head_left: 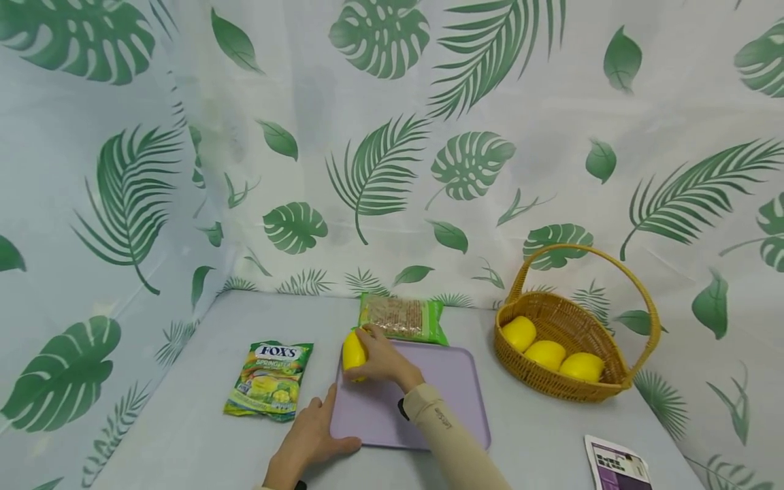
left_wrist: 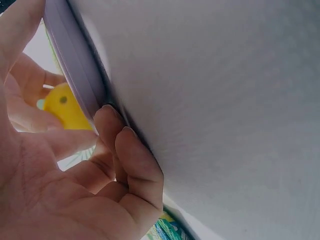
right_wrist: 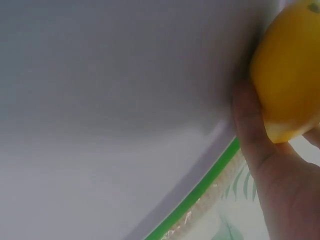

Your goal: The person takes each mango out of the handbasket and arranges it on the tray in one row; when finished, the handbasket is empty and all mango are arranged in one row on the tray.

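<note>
A yellow lemon [head_left: 353, 356] stands at the far left corner of the light purple tray [head_left: 422, 395], gripped by my right hand [head_left: 382, 361]. In the right wrist view the lemon [right_wrist: 290, 70] lies between the thumb and fingers, close over the tray's surface. My left hand [head_left: 315, 435] holds the tray's near left corner, thumb along the front edge and forefinger along the left side. Seen from the left wrist, the other fingers [left_wrist: 140, 160] are bent, with a fingertip right at the tray's rim [left_wrist: 75, 60].
A wicker basket [head_left: 551, 386] with three lemons stands on the right. Left of the tray lies a green Fox's candy bag [head_left: 269, 381]. Behind the tray is a green-edged clear packet [head_left: 401, 318]; a purple and white pouch [head_left: 618, 466] lies front right. Leaf-printed curtains surround the table.
</note>
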Motion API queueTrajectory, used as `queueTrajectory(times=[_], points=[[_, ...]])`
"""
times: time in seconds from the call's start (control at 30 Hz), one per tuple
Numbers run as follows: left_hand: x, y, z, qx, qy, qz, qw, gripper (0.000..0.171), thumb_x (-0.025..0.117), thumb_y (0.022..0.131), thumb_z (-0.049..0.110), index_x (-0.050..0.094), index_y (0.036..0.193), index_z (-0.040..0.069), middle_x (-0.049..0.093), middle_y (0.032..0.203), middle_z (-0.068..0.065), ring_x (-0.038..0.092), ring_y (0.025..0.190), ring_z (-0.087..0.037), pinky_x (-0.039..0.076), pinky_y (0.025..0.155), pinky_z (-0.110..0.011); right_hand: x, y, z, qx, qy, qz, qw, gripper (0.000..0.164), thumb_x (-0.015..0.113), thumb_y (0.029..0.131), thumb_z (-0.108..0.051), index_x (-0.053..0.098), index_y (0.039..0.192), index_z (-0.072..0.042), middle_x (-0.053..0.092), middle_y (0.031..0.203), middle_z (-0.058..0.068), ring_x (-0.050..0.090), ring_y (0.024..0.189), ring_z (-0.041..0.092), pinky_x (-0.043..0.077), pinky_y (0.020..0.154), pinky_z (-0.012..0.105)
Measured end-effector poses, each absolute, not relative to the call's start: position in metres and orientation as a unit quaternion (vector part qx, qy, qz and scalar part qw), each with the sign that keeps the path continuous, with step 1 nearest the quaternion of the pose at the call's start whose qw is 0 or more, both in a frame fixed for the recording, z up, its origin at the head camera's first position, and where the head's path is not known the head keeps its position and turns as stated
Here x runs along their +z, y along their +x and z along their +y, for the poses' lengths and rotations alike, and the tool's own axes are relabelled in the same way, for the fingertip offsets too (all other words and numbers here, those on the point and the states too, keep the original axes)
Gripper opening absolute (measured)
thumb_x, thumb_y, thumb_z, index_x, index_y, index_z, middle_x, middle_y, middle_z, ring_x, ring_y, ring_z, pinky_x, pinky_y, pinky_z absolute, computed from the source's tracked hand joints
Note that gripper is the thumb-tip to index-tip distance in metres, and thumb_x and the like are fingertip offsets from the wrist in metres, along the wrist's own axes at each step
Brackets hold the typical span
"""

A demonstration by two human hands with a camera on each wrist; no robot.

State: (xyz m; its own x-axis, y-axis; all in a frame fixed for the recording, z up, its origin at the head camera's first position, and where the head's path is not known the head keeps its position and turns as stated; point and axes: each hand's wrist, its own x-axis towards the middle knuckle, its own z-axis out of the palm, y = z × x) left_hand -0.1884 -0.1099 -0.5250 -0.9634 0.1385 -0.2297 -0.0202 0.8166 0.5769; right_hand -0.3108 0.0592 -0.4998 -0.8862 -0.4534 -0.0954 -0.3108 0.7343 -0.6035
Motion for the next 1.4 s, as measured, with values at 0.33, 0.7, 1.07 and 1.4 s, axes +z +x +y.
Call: queueTrajectory(times=[0.33,0.7,1.07,1.4], points=[[-0.527,-0.185,-0.110,0.305,0.039,0.943,0.126,0.114,0.085,0.070,0.057,0.033,0.154,0.000,0.058,0.122,-0.027,0.059,0.099,-0.034,0.053,0.091,-0.059,-0.504,-0.307,0.052,-0.292,-0.215,0.926,0.109,0.102,0.083,0.076,-0.050,0.032,0.157,-0.013,0.024,0.163,0.013,0.049,0.134,0.035,0.051,0.105,0.052],[-0.527,-0.186,-0.106,0.294,0.025,0.946,0.133,0.115,0.086,0.069,0.057,0.034,0.155,0.003,0.057,0.124,-0.029,0.060,0.101,-0.036,0.053,0.091,-0.060,-0.506,-0.307,0.056,-0.281,-0.215,0.929,0.111,0.106,0.080,0.076,-0.058,0.029,0.159,-0.016,0.019,0.166,0.016,0.050,0.134,0.037,0.050,0.106,0.054],[-0.524,-0.188,-0.108,0.293,0.030,0.948,0.118,0.115,0.087,0.068,0.056,0.034,0.154,0.001,0.058,0.122,-0.029,0.060,0.102,-0.036,0.053,0.094,-0.060,-0.486,-0.300,0.089,-0.294,-0.205,0.928,0.101,0.097,0.075,0.084,-0.054,0.028,0.159,-0.015,0.018,0.166,0.020,0.040,0.143,0.046,0.042,0.111,0.065],[-0.526,-0.189,-0.107,0.291,0.012,0.947,0.135,0.116,0.087,0.067,0.057,0.034,0.154,0.003,0.058,0.124,-0.027,0.058,0.099,-0.032,0.052,0.095,-0.059,-0.462,-0.294,0.148,-0.321,-0.169,0.929,0.078,0.094,0.067,0.089,-0.057,0.025,0.160,-0.012,0.016,0.167,0.022,0.031,0.149,0.045,0.035,0.115,0.067]])
